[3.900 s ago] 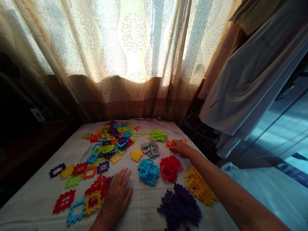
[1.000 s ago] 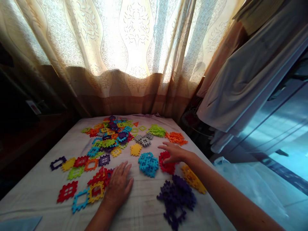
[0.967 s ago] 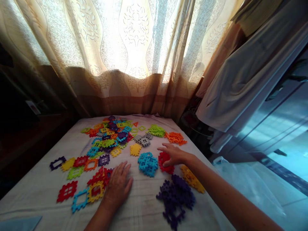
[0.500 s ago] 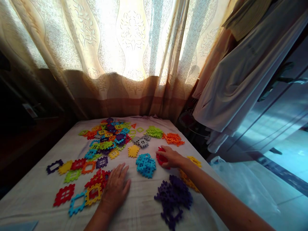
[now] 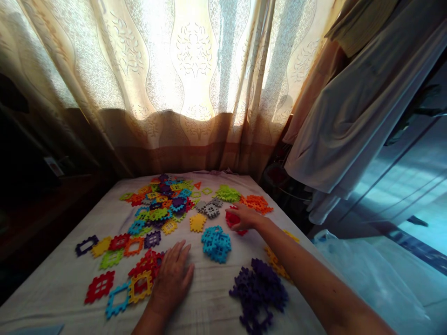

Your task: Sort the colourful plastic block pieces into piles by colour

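Observation:
My left hand (image 5: 173, 279) lies flat with its fingers spread on the cloth-covered table. Its left side borders a heap of red toothed plastic building pieces (image 5: 147, 264), and a yellow square frame piece (image 5: 140, 287) lies close by. Over a small red pile (image 5: 232, 217) reaches my right hand (image 5: 247, 217), fingers stretched out and apart; its palm hides part of that pile. Between the hands sits a stack of blue pieces (image 5: 216, 244). Purple pieces (image 5: 258, 287) are heaped below my right forearm, which partly covers some yellow pieces (image 5: 276, 263).
A large mixed-colour heap (image 5: 160, 197) spreads across the back left of the table (image 5: 87, 274). Green (image 5: 227, 193), orange (image 5: 256, 203) and grey (image 5: 211, 209) piles lie at the back right. Curtains (image 5: 195, 135) hang behind. A clear plastic bag (image 5: 363, 270) is at right.
My right hand has shifted slightly up and away over the red pile, showing more red below its fingers. My left hand stays on the table. The whole view has shifted a little.

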### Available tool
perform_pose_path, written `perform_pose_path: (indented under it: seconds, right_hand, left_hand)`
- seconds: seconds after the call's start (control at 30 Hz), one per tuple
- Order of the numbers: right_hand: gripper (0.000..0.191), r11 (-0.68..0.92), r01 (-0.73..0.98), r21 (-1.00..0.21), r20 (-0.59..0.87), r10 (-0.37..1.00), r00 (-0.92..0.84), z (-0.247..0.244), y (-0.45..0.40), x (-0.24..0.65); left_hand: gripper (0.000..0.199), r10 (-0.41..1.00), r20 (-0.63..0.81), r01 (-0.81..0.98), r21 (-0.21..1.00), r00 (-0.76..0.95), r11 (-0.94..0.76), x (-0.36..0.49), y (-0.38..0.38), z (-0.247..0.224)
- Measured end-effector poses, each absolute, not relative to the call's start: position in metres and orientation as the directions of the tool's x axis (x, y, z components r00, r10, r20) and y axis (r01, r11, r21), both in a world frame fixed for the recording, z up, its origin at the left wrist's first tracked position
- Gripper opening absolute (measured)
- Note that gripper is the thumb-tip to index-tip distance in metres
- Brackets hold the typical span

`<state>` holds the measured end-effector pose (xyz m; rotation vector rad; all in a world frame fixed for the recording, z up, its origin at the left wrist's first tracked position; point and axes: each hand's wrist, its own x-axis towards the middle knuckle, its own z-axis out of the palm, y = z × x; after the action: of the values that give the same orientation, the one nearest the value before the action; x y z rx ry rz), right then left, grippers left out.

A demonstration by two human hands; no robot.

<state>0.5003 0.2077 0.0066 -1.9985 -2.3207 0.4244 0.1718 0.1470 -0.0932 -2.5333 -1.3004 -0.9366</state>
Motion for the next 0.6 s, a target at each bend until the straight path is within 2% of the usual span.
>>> perform_pose_path:
  seconds: [0.2,0.37,0.47,0.6]
  right_hand:
    - [0.067,0.024,0.969,-0.248,-0.002,1.0,-0.025,0.023,0.138,0.552]
    - [0.076,-0.059,0.955,-0.291,0.113,0.989,0.096,0.003,0.049,0.586]
    - [0.08,-0.122,0.949,-0.292,0.11,0.981,0.16,-0.023,0.011,0.587]
    - [0.084,-0.224,0.933,-0.282,0.034,0.969,0.243,-0.05,-0.005,0.579]
  left_hand:
    - [0.041,0.674,0.59,0.758,0.154,0.444,-0.634,0.172,0.15,-0.091]
    - [0.041,0.666,0.594,0.751,0.15,0.451,-0.643,0.172,0.151,-0.09]
    - [0.04,0.661,0.594,0.753,0.135,0.459,-0.644,0.172,0.15,-0.089]
    - [0.039,0.654,0.601,0.756,0.124,0.459,-0.643,0.172,0.15,-0.089]
